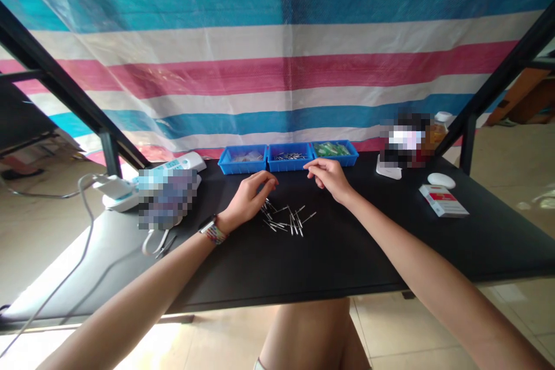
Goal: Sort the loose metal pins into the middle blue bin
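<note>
My left hand (251, 195), with a watch (208, 224) on its wrist, is over the left edge of a loose pile of slim silver metal pins (296, 223). Its fingers curl inward, and whatever they hold is hidden. My right hand (330, 178) is raised in front of the blue bins, thumb and forefinger pinched together; anything between them is too small to make out. Behind the hands, the middle blue bin (289, 166) contains more metal pins (289, 156). The left blue bin (243, 168) has clear-looking small pieces, and the right blue bin (353, 156) green ones.
A power strip (193, 161) with a white plug (113, 186) and cable is at the left, beside a blurred object (169, 199). On the right are a small box (444, 201), a white oval object (441, 180) and a bottle (440, 127). Black frame posts flank the black table (329, 266).
</note>
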A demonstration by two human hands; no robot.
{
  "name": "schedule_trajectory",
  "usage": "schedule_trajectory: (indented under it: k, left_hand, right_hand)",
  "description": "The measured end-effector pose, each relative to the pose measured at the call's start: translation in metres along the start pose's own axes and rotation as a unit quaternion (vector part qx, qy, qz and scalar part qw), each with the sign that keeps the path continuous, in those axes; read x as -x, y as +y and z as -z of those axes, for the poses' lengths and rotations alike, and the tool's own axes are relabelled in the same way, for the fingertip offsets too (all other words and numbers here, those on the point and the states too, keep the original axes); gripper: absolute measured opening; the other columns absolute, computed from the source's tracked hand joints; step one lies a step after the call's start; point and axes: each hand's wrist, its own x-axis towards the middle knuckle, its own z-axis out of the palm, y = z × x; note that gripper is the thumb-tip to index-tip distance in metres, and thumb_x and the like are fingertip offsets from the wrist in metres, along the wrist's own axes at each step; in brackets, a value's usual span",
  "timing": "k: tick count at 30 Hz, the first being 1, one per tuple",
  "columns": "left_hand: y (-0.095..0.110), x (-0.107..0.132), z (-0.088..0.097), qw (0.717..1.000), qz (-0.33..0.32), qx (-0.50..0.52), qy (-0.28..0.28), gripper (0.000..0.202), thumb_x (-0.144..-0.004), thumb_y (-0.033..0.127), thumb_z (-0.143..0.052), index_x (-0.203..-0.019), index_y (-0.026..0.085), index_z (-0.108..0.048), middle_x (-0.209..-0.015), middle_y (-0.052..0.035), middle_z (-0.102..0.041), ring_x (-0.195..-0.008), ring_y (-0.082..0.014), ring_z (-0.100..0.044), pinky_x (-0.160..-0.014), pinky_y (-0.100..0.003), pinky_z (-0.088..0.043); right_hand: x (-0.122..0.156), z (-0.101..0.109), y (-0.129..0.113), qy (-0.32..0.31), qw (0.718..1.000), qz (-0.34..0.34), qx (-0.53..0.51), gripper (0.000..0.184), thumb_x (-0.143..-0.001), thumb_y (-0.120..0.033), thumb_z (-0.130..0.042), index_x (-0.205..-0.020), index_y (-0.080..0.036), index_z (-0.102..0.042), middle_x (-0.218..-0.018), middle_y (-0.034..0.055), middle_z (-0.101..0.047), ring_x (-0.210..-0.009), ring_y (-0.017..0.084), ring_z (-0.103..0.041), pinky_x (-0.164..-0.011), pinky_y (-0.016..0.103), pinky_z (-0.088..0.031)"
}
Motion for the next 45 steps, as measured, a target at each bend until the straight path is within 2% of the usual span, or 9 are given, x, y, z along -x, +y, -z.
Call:
schedule_trajectory:
  k: [4, 8, 14, 20, 25, 30, 33, 38, 45]
  left_hand:
    - [-0.004, 0.000, 0.000, 1.000, 0.000, -0.009, -0.001, 0.030, -0.110, 0.042, -0.051, -0.099, 0.020, -0.068, -0.091, -0.0045, -0.072, -0.086, -0.0198, -0.069, -0.082, -0.031, -0.051]
    - [-0.002, 0.000, 0.000, 1.000, 0.000, -0.017, -0.006, 0.031, -0.109, 0.042, -0.051, -0.098, 0.020, -0.069, -0.091, -0.0052, -0.072, -0.086, -0.0207, -0.069, -0.082, -0.032, -0.052]
    - [0.001, 0.000, 0.000, 1.000, -0.003, -0.023, -0.013, 0.032, -0.109, 0.043, -0.050, -0.098, 0.020, -0.068, -0.091, -0.0061, -0.073, -0.086, -0.0214, -0.069, -0.082, -0.033, -0.053]
    - [0.003, -0.001, 0.000, 0.999, -0.020, -0.027, -0.014, 0.026, -0.107, 0.043, -0.054, -0.104, 0.021, -0.068, -0.098, -0.0062, -0.073, -0.091, -0.0217, -0.070, -0.086, -0.034, -0.054]
    - [0.006, -0.001, -0.001, 0.998, -0.047, -0.029, -0.027, 0.023, -0.103, 0.041, -0.063, -0.112, 0.021, -0.068, -0.098, -0.0053, -0.071, -0.089, -0.0204, -0.069, -0.084, -0.033, -0.055]
    - [0.005, 0.000, -0.001, 0.997, -0.066, -0.040, -0.020, 0.020, -0.106, 0.037, -0.058, -0.105, 0.021, -0.070, -0.098, -0.0057, -0.072, -0.091, -0.0201, -0.068, -0.086, -0.032, -0.054]
    - [0.002, 0.000, 0.000, 0.997, -0.065, -0.046, -0.021, 0.025, -0.108, 0.039, -0.055, -0.105, 0.022, -0.073, -0.099, -0.0070, -0.072, -0.092, -0.0206, -0.067, -0.086, -0.033, -0.053]
    - [0.001, 0.001, 0.001, 0.997, -0.054, -0.043, -0.021, 0.033, -0.109, 0.044, -0.054, -0.099, 0.021, -0.076, -0.095, -0.0071, -0.071, -0.088, -0.0205, -0.066, -0.083, -0.032, -0.053]
    - [0.003, 0.001, -0.001, 0.998, -0.045, -0.045, -0.022, 0.035, -0.110, 0.043, -0.050, -0.098, 0.021, -0.075, -0.095, -0.0068, -0.072, -0.090, -0.0208, -0.067, -0.085, -0.033, -0.052]
  right_hand:
    - [0.011, 0.005, -0.010, -0.229, 0.957, 0.042, 0.175, 0.014, -0.074, -0.021, -0.077, -0.086, -0.016, -0.081, -0.079, 0.0025, -0.075, -0.060, 0.011, -0.055, -0.056, 0.024, -0.041]
    - [0.017, 0.001, -0.017, -0.312, 0.903, 0.087, 0.284, 0.013, -0.069, -0.009, -0.078, -0.080, -0.017, -0.079, -0.084, 0.0019, -0.074, -0.070, 0.012, -0.058, -0.065, 0.024, -0.043]
    - [0.012, 0.010, -0.016, -0.299, 0.919, 0.055, 0.249, 0.006, -0.074, -0.012, -0.076, -0.079, -0.016, -0.075, -0.079, 0.0008, -0.072, -0.065, 0.011, -0.057, -0.062, 0.024, -0.043]
    - [0.008, -0.002, -0.008, -0.152, 0.986, 0.009, 0.066, 0.026, -0.073, -0.036, -0.085, -0.082, -0.017, -0.069, -0.066, -0.0012, -0.066, -0.056, 0.013, -0.059, -0.054, 0.025, -0.045]
    - [0.020, -0.029, -0.005, -0.130, 0.991, 0.001, -0.016, 0.041, -0.078, -0.054, -0.084, -0.082, -0.016, -0.072, -0.057, -0.0012, -0.064, -0.051, 0.013, -0.059, -0.052, 0.025, -0.049]
    - [0.026, -0.036, -0.009, -0.125, 0.992, -0.002, -0.023, 0.048, -0.081, -0.062, -0.080, -0.077, -0.016, -0.071, -0.055, -0.0011, -0.063, -0.047, 0.011, -0.056, -0.049, 0.024, -0.048]
    - [0.028, -0.037, -0.011, -0.125, 0.991, 0.001, -0.036, 0.045, -0.082, -0.061, -0.079, -0.079, -0.017, -0.070, -0.058, -0.0015, -0.063, -0.048, 0.011, -0.057, -0.050, 0.024, -0.049]
    - [0.032, -0.040, -0.013, -0.095, 0.990, 0.031, -0.098, 0.034, -0.073, -0.041, -0.088, -0.087, -0.019, -0.065, -0.078, -0.0019, -0.066, -0.058, 0.011, -0.063, -0.053, 0.024, -0.054]
    - [0.034, -0.040, -0.016, -0.096, 0.990, 0.034, -0.096, 0.027, -0.078, -0.038, -0.083, -0.083, -0.019, -0.065, -0.063, -0.0035, -0.063, -0.055, 0.013, -0.061, -0.052, 0.024, -0.053]
